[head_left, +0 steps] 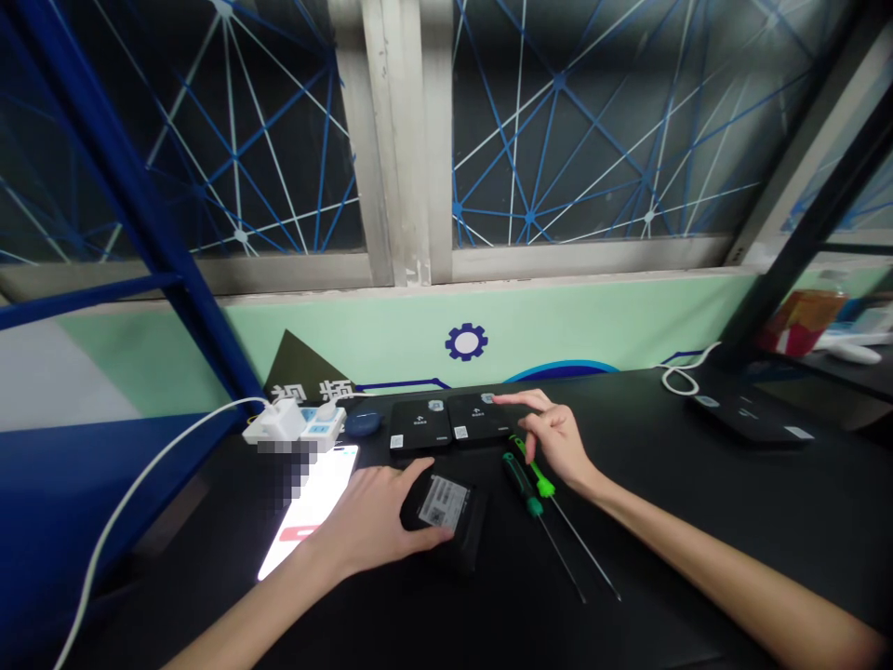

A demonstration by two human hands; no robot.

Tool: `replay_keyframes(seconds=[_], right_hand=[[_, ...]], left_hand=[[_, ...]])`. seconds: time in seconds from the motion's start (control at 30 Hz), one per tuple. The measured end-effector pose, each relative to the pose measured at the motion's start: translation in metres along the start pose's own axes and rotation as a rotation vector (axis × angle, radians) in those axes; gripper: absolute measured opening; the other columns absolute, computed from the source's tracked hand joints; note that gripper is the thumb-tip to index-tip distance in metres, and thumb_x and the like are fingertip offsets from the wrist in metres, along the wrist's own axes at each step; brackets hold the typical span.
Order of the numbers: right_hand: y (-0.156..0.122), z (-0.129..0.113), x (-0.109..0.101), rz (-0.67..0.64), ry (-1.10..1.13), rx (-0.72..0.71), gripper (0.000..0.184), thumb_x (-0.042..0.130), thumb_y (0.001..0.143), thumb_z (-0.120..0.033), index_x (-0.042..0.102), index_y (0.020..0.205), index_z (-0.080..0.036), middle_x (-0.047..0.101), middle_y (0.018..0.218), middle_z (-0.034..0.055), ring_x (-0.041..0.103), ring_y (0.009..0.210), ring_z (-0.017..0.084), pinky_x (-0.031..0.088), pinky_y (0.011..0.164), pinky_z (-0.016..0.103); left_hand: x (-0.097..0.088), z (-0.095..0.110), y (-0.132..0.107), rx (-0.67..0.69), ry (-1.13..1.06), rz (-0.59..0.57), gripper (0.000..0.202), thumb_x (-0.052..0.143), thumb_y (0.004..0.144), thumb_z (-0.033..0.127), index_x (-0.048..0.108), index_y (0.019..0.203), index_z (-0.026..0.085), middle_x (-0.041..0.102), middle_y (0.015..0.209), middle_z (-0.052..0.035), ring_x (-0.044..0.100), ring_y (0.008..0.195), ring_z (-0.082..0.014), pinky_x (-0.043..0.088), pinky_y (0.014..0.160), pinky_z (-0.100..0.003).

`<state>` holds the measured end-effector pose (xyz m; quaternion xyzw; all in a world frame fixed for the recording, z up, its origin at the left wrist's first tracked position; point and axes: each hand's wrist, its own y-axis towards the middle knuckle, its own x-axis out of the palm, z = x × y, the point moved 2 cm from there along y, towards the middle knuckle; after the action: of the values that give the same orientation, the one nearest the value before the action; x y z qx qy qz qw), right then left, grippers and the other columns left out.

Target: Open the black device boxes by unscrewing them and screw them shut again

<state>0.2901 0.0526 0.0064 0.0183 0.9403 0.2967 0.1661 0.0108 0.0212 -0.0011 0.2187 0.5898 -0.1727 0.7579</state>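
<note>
Labelled black box [474,523] sits at the front of my reach, just beyond my left palm and between two of my spread digits, its white label [445,502] facing up between them. Well to the right of it is my right hand [560,439], over by a pair of flat black boxes [481,419] that lie side by side behind the labelled one.

All this is on a black tabletop [670,568]. Two screwdrivers [520,478], one dark green in the handle and one bright green, lie between my hands with their shafts slanting towards me. Left of my left hand are a phone [317,502] with its screen lit, a white power strip [325,426] and a small dark blue object [363,424]. Another flat black box [750,419] lies far to the right, near a looped white cable [680,381]. Behind the table runs a pale green wall [391,333] with a gear emblem [467,342], below windows [593,140] crossed by blue and white lines.

My left hand [377,510] is closed around the labelled box. My right hand holds nothing: the index finger is stretched out to the far corner of the right-hand flat box, the others loosely bent; whether the fingertip touches, I cannot tell.
</note>
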Motion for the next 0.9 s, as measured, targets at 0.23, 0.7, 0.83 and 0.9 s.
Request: replay_keyframes(seconds=[0.23, 0.7, 0.83, 0.9], right_hand=[[0.001, 0.001, 0.005, 0.053, 0.109, 0.09, 0.031, 0.057, 0.09, -0.033, 0.078, 0.07, -0.022, 0.071, 0.061, 0.0039, 0.067, 0.071, 0.022, 0.051, 0.075, 0.037], [0.002, 0.007, 0.002, 0.117, 0.19, 0.167, 0.022, 0.056, 0.087, -0.029, 0.074, 0.09, -0.017, 0.075, 0.071, 0.005, 0.068, 0.058, 0.016, 0.053, 0.063, 0.028], [0.004, 0.013, 0.004, 0.063, 0.19, 0.147, 0.022, 0.058, 0.089, -0.034, 0.072, 0.092, -0.017, 0.075, 0.09, 0.0069, 0.063, 0.054, 0.013, 0.05, 0.059, 0.028], [0.004, 0.013, 0.004, 0.037, 0.179, 0.146, 0.021, 0.058, 0.09, -0.033, 0.072, 0.091, -0.017, 0.074, 0.088, 0.0061, 0.063, 0.055, 0.013, 0.049, 0.059, 0.027]], left_hand=[[-0.005, 0.003, 0.002, -0.002, 0.028, -0.001, 0.063, 0.049, 0.082, 0.076, 0.058, 0.119, 0.026, 0.067, 0.088, -0.0069, 0.065, 0.087, -0.0337, 0.048, 0.074, -0.041], [-0.013, 0.002, 0.006, 0.073, -0.315, 0.322, 0.031, 0.048, 0.097, 0.043, 0.075, 0.094, 0.028, 0.064, 0.122, -0.0035, 0.057, 0.112, -0.0264, 0.048, 0.092, -0.041], [-0.024, -0.001, 0.006, 0.075, -0.507, 0.479, 0.053, 0.045, 0.095, 0.025, 0.071, 0.049, 0.027, 0.065, 0.127, 0.0035, 0.047, 0.127, -0.0268, 0.036, 0.107, -0.045], [-0.024, -0.004, 0.007, 0.052, -0.581, 0.427, 0.053, 0.046, 0.089, 0.019, 0.066, 0.04, 0.027, 0.068, 0.121, 0.004, 0.049, 0.125, -0.0267, 0.035, 0.108, -0.045]])
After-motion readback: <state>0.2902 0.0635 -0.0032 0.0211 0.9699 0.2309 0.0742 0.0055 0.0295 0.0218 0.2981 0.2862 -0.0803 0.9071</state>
